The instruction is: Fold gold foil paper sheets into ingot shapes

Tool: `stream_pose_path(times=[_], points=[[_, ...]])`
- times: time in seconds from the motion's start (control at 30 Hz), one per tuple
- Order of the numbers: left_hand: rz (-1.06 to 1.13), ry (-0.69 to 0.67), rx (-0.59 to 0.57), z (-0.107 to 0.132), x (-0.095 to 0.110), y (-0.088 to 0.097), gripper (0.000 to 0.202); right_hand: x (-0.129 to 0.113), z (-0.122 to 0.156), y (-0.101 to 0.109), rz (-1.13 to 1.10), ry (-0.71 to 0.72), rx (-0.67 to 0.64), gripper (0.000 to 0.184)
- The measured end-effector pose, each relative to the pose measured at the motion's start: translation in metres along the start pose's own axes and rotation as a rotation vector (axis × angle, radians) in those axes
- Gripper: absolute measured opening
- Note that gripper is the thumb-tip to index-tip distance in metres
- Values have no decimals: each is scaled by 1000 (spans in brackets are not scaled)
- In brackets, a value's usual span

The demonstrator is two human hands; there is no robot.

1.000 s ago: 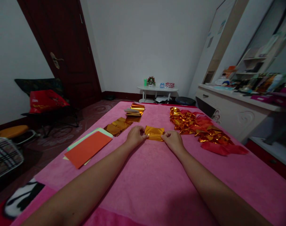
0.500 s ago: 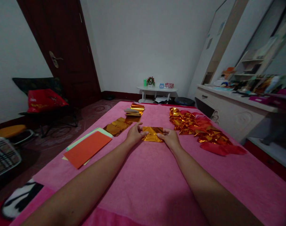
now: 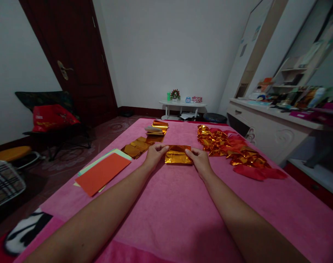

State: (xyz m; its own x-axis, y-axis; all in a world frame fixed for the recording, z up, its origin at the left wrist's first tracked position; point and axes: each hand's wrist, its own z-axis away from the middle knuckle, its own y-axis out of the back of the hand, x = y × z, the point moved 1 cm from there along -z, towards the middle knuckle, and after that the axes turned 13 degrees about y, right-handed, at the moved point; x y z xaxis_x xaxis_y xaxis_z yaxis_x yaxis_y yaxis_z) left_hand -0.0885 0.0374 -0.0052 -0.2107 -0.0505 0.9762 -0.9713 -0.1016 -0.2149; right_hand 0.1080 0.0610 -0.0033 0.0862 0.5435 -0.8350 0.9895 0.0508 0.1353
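A folded sheet of gold foil paper (image 3: 178, 155) lies on the pink cloth (image 3: 172, 208) between my two hands. My left hand (image 3: 154, 153) pinches its left edge, fingers closed on the top corner. My right hand (image 3: 200, 159) grips the right edge the same way. A pile of folded gold and red foil pieces (image 3: 232, 151) lies just to the right of my right hand. Flat gold foil sheets (image 3: 136, 147) lie to the left of my left hand.
A stack of orange and pale green paper (image 3: 102, 171) sits at the left of the cloth. More gold foil with a pale object on top (image 3: 157, 128) lies at the far edge. A white dresser (image 3: 270, 128) stands on the right, a dark chair with a red bag (image 3: 53, 117) on the left.
The gold sheet has been turned and spread wider between my hands. Both hands moved slightly apart and a little farther from me along its edges.
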Motion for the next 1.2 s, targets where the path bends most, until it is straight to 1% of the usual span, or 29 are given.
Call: stream_pose_path(times=[0.13, 0.27, 0.4, 0.57, 0.67, 0.73, 0.87, 0.97, 1.1, 1.2], points=[[-2, -10, 2, 4, 5, -3, 27, 0, 1, 0, 3, -14, 18, 42], [11, -1, 14, 5, 7, -5, 25, -1, 2, 0, 16, -5, 15, 40], [-5, 3, 43, 1, 2, -4, 25, 0, 1, 1, 58, 20, 15, 38], [-22, -15, 15, -5, -5, 0, 29, 4, 0, 3, 95, 44, 2, 37], [-81, -56, 30, -3, -3, 1, 37, 5, 1, 3, 88, 40, 6, 38], [-165, -69, 30, 1, 1, -2, 41, 5, 1, 3, 84, 36, 6, 38], [-320, -93, -5, 7, 6, -10, 34, 7, 1, 3, 62, 29, 0, 38], [-339, -109, -9, 9, 8, -14, 32, 6, 1, 3, 60, 35, 3, 38], [-324, -116, -4, 9, 9, -13, 30, 3, 2, 3, 76, 30, 2, 40], [-296, -131, -17, 9, 9, -13, 34, 2, 2, 3, 65, 22, 6, 40]])
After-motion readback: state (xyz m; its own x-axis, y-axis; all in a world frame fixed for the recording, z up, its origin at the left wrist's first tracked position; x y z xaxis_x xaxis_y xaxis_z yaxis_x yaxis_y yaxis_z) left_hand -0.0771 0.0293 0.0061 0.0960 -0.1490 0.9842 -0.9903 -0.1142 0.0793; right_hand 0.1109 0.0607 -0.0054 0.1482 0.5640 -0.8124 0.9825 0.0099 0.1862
